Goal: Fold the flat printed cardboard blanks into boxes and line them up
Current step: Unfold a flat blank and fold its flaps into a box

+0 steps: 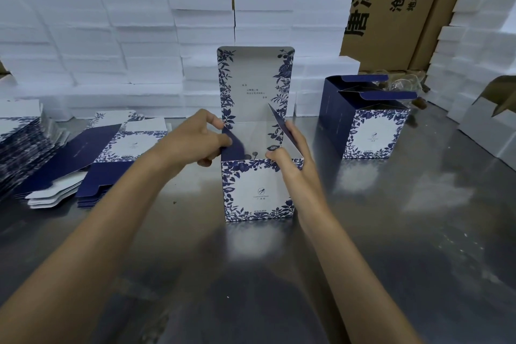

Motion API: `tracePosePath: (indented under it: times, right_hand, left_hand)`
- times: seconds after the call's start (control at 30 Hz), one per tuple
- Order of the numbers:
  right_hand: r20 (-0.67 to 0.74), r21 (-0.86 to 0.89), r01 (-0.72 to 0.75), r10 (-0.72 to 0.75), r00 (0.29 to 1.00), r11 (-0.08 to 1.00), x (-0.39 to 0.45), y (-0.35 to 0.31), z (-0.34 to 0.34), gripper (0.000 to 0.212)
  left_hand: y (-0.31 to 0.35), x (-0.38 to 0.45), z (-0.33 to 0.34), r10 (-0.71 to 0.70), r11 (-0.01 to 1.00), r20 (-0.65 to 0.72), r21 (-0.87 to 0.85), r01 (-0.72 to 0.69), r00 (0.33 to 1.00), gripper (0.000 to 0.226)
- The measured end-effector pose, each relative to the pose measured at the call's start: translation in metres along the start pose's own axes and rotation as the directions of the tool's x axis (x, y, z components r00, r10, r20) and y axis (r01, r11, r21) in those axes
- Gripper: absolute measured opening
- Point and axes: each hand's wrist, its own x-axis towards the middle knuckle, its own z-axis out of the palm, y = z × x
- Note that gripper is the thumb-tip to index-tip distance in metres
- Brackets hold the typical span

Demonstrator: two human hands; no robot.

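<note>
One blue-and-white floral printed cardboard box (pixel 258 190) stands erected at the centre of the reflective metal table (pixel 391 232), its tall lid panel upright and the top open. The left hand (pixel 195 139) pinches the left navy side flap (pixel 233 145), folding it inward; the right hand (pixel 290 148) grips the right side flap (pixel 282 126) with curled fingers. A second assembled box (pixel 368 126), top flaps unclosed, stands well apart to the right. Stacks of flat printed blanks (pixel 83 159) lie on the left, unfolded; most work appears outstanding. The box interior and floor are hard to make out, and the stack's left end is cut off.
</note>
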Motion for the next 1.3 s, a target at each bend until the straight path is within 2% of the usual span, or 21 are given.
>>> tracePosePath:
  times: [0.13, 0.23, 0.33, 0.5, 0.6, 0.73, 0.87, 0.9, 0.97, 1.07, 1.13, 1.2, 1.3]
  right_hand:
    - [0.014, 0.006, 0.0, 0.0, 1.0, 1.0, 0.0, 0.001, -0.001, 0.057]
    - [0.011, 0.007, -0.002, 0.001, 1.0, 1.0, 0.001, 0.0, -0.001, 0.058]
    - [0.007, 0.012, 0.001, -0.001, 1.0, 1.0, 0.001, 0.001, -0.001, 0.057]
    - [0.013, 0.015, 0.005, -0.006, 1.0, 1.0, -0.001, 0.0, -0.002, 0.054]
    - [0.026, 0.021, 0.002, -0.003, 1.0, 1.0, -0.001, -0.001, -0.002, 0.052]
    - [0.026, 0.029, 0.017, -0.017, 1.0, 0.999, -0.004, -0.007, -0.002, 0.053]
    - [0.045, 0.027, 0.005, -0.007, 0.999, 1.0, -0.006, -0.011, -0.002, 0.052]
    - [0.061, 0.018, 0.006, -0.007, 0.998, 1.0, -0.006, -0.012, -0.003, 0.054]
    - [0.115, -0.003, -0.008, 0.008, 0.993, 1.0, -0.006, -0.014, -0.007, 0.06]
    - [0.152, -0.032, -0.037, 0.042, 0.988, 0.999, -0.004, -0.021, -0.016, 0.072]
    - [0.139, -0.042, -0.059, 0.065, 0.988, 0.997, -0.002, -0.023, -0.021, 0.055]
    - [0.136, -0.011, -0.095, 0.095, 0.986, 0.995, 0.0, -0.023, -0.024, 0.043]
    - [0.084, -0.019, -0.142, 0.143, 0.986, 0.99, 0.003, -0.026, -0.028, 0.031]
  left_hand:
    - [-0.003, 0.003, 0.005, 0.014, 0.992, -0.089, 0.128, -0.002, 0.996, 0.03]
    - [-0.01, 0.004, 0.014, 0.085, 0.993, -0.119, 0.097, -0.074, 0.989, 0.029]
    - [-0.009, 0.004, 0.012, 0.109, 0.988, -0.092, 0.117, -0.098, 0.99, 0.03]
    - [-0.004, 0.012, 0.01, 0.06, 0.982, -0.13, 0.184, -0.035, 0.99, 0.033]
    - [-0.004, 0.016, 0.016, 0.05, 0.991, -0.171, 0.131, -0.027, 0.984, 0.033]
    - [-0.004, 0.018, 0.016, 0.017, 0.999, -0.104, 0.048, -0.012, 0.994, 0.043]
    - [0.002, 0.02, 0.012, -0.007, 0.999, -0.15, 0.048, 0.015, 0.989, 0.034]
    - [0.003, 0.019, 0.013, 0.001, 1.0, -0.186, 0.014, 0.001, 0.983, 0.031]
    - [0.003, 0.014, 0.022, -0.006, 0.987, -0.212, -0.16, -0.029, 0.977, 0.024]
    - [-0.007, -0.001, 0.04, -0.047, 0.881, -0.137, -0.473, -0.024, 0.989, 0.015]
    - [-0.014, -0.01, 0.049, -0.046, 0.778, -0.12, -0.627, -0.04, 0.992, 0.012]
    - [-0.021, -0.013, 0.055, -0.018, 0.705, -0.126, -0.705, -0.077, 0.992, 0.02]
    - [-0.026, -0.015, 0.059, 0.025, 0.677, -0.124, -0.728, -0.108, 0.992, 0.03]
